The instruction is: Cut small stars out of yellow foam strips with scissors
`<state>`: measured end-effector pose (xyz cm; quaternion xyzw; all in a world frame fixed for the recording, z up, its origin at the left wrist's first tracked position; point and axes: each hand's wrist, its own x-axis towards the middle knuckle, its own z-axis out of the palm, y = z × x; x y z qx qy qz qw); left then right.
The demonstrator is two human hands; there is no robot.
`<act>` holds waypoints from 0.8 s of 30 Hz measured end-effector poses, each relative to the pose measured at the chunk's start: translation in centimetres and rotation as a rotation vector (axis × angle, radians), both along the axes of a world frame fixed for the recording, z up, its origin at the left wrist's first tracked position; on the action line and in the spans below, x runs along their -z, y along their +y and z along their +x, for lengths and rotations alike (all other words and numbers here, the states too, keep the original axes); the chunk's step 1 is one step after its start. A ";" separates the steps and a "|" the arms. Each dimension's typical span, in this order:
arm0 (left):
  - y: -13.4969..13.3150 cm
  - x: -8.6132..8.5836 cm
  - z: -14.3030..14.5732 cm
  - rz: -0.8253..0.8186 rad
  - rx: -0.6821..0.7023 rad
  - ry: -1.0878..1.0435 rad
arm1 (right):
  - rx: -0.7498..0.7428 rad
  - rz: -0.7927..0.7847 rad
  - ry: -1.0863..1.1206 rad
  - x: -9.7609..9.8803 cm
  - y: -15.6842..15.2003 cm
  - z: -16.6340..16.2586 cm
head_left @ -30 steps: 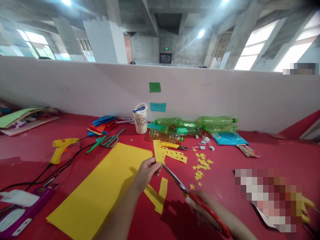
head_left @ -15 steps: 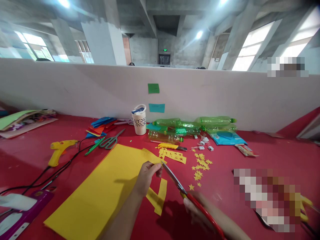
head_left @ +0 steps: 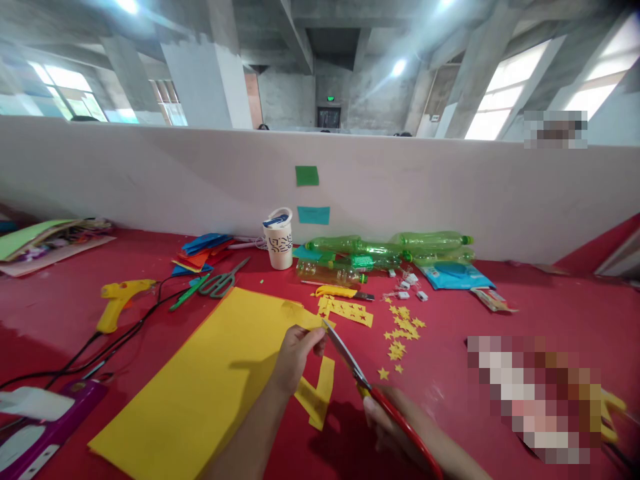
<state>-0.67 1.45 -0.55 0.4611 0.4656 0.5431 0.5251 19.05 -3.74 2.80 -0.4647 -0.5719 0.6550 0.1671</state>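
Note:
My left hand [head_left: 295, 357] pinches the near right corner of a large yellow foam sheet [head_left: 210, 373] that lies on the red table [head_left: 500, 313]. My right hand [head_left: 400, 427] grips red-handled scissors [head_left: 373, 393], whose blades point up-left to the sheet's edge beside my left fingers. Cut yellow strips [head_left: 317, 393] lie just below my left hand. A yellow strip with star holes [head_left: 347, 310] and several small yellow stars [head_left: 403, 330] lie beyond the blades.
A white cup [head_left: 280, 240], green plastic bottles [head_left: 395, 250] and a blue packet [head_left: 455, 275] stand along the white partition. Grey scissors [head_left: 220, 283], a green pen, coloured sheets [head_left: 203, 250] and a yellow glue gun [head_left: 117, 300] with black cable lie left. A purple device [head_left: 40, 427] is near-left.
The upright yellow strip I held a second ago is down; my left hand now pinches the sheet's corner, and the scissors have shifted slightly left toward it.

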 end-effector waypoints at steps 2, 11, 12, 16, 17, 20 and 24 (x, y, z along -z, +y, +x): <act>0.0 0.0 0.0 0.003 -0.003 0.000 | 0.018 0.001 -0.004 0.2 0.0 -0.1; -0.2 0.3 0.5 0.002 -0.025 -0.040 | 0.050 0.027 -0.049 1.2 0.0 -0.6; -0.2 0.3 0.5 0.003 -0.022 -0.054 | 0.052 0.025 -0.054 1.2 0.1 -0.7; -0.2 0.4 0.5 0.005 -0.008 -0.077 | 0.029 0.046 -0.055 1.2 0.2 -0.7; -0.2 0.4 0.5 0.004 -0.008 -0.080 | 0.026 0.050 -0.049 1.3 0.2 -0.7; -0.2 0.4 0.5 0.001 -0.010 -0.094 | 0.033 0.059 -0.029 1.8 0.3 -0.7; -0.1 0.5 0.4 0.004 -0.002 -0.099 | 0.050 0.045 0.003 2.3 0.3 -0.5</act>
